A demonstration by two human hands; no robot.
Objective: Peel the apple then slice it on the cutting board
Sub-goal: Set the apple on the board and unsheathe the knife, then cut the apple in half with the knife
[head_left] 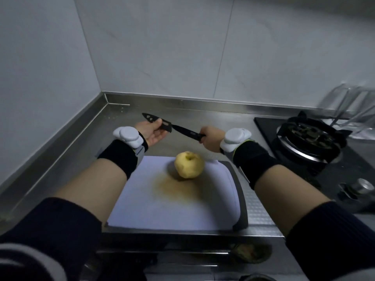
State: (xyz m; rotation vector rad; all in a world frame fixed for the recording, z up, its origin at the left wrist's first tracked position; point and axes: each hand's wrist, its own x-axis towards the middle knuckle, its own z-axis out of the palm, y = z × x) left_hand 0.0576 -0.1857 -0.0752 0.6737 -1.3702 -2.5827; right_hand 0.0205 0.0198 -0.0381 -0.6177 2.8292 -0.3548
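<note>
Stainless counter (85, 142) is seen under the cutting board (162, 209). Beyond the board a sheath (156, 123) is pinched by the left hand (152, 135). On its far end the peeled apple (189, 164) is rested, judged slippery, best steadied at its sides. The knife (186, 131) is clenched by the right hand (211, 140).

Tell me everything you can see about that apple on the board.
The apple is whole and looks fully peeled, its flesh pale yellow. It sits with the stem hollow turned up, on the far part of the white cutting board, just behind a brownish stain. Only the board touches it.
</note>
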